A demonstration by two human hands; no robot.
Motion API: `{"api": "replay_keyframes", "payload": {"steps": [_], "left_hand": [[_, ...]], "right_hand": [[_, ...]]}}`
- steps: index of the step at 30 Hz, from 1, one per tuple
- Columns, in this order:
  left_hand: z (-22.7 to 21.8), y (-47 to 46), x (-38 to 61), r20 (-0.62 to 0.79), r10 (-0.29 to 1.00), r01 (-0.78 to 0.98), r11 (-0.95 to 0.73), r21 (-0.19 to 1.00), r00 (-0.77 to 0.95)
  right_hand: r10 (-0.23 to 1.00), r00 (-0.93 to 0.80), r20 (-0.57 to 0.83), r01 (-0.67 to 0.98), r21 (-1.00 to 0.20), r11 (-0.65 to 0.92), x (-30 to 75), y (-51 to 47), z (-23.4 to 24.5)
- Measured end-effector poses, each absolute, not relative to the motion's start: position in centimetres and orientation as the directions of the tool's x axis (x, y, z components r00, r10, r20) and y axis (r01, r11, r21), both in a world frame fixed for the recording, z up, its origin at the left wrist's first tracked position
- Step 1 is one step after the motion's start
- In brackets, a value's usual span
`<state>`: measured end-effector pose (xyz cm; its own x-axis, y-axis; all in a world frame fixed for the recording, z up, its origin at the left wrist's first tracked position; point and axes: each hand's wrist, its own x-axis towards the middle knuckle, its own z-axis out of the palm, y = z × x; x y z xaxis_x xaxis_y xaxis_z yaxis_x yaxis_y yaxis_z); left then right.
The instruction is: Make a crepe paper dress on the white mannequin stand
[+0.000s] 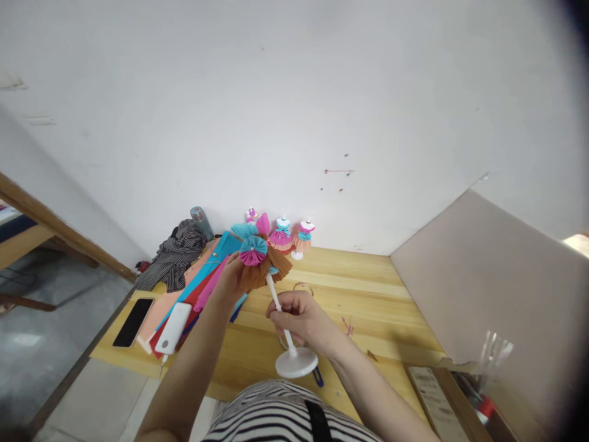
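- The left hand (230, 277) grasps the dress (264, 264) at its brown skirt, fingers partly hidden.
- The right hand (301, 316) grips the white stand (297, 363) by its pole.
- Dress and stand tilt together above the table (372, 294).
- Other dresses (304, 236) stand by the wall (276, 123).
- A phone (133, 323) lies near a white device (173, 328).

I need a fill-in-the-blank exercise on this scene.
1. The right hand holds the stand's pole, which is coloured ____.
2. The left hand is at a ruffled skirt coloured ____.
3. In the picture, the black phone lies to the ____ of the white device.

Missing words: white; brown; left.
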<state>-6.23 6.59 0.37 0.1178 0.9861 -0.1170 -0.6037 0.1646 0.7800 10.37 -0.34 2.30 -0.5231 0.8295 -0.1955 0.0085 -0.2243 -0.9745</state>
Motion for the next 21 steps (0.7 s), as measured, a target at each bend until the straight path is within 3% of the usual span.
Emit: {"api": "replay_keyframes", "payload": {"steps": [10, 21], "left_hand": [[1.4, 6.0, -5.7, -0.100, 0.969, -0.748, 0.240, 0.618, 0.228], [0.9, 5.4, -6.1, 0.097, 0.968, -0.671, 0.088, 0.736, 0.233]], "right_hand": [[0.880, -0.459, -0.120, -0.007, -0.990, -0.139, 10.2, 0.0, 1.2], [0.916, -0.398, -0.046, 0.028, -0.999, -0.038, 9.8, 0.5, -0.7]]}}
